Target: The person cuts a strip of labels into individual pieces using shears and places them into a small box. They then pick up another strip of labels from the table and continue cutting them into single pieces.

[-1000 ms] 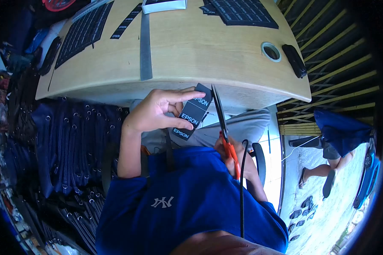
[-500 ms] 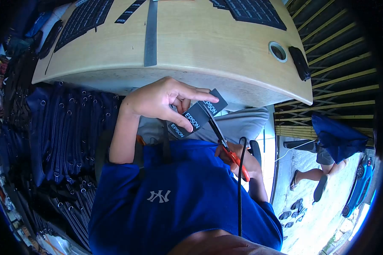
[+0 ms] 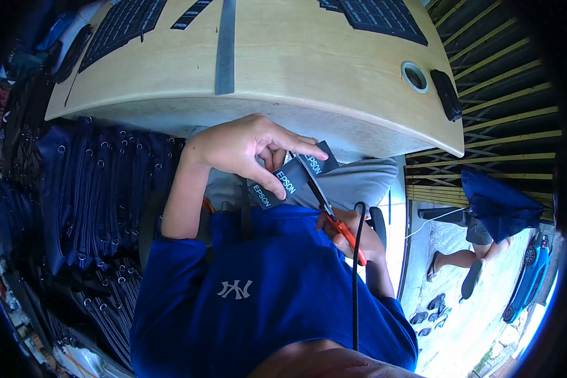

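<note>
Between its thumb and fingers my left hand (image 3: 252,151) pinches dark pieces printed EPSON (image 3: 289,178), in front of the table's near edge. Red-handled scissors (image 3: 344,233) are in my right hand (image 3: 349,234), with the fingers wrapped round the handles. The scissor blades point up and left and lie across the printed material, between two of the EPSON prints. Part of my right hand is hidden behind the handles.
On the wooden table (image 3: 283,57) are a metal ruler (image 3: 225,50), a printed strip (image 3: 186,16), printed sheets (image 3: 384,20) and a roll of tape (image 3: 414,76). Dark blue straps and bags (image 3: 101,195) hang at the left. Another person's legs (image 3: 463,258) show at the right.
The scissors and the printed pieces have shifted slightly, with the blades further closed along the material. My left hand keeps its pinch. The view has moved a little.
</note>
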Available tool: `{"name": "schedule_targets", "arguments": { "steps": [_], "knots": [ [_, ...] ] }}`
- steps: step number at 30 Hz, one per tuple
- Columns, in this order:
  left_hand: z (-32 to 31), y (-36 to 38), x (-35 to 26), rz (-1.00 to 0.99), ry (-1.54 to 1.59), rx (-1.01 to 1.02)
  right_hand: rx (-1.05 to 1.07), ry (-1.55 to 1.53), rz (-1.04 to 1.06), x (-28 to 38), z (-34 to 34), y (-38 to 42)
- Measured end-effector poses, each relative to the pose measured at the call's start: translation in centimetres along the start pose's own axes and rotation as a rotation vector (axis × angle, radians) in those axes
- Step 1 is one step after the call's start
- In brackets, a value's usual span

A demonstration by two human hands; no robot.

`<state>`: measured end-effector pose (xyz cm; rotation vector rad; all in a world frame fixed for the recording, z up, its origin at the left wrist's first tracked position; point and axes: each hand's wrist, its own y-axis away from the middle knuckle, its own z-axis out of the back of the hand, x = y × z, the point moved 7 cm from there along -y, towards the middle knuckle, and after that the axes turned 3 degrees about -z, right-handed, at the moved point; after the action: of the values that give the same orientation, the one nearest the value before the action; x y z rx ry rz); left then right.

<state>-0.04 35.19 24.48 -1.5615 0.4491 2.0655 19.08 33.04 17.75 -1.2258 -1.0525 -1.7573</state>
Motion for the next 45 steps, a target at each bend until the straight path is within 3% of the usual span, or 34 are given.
{"name": "schedule_targets", "arguments": {
  "steps": [22,45],
  "knots": [
    [-0.1,-0.4,1.0,0.013,0.031,0.056,-0.074,0.035,0.017,0.3,0.2,0.1],
    [1.7,-0.5,1.1,0.100,0.091,-0.006,-0.173,0.089,-0.159,-2.2,0.0,1.1]
  ]
}}
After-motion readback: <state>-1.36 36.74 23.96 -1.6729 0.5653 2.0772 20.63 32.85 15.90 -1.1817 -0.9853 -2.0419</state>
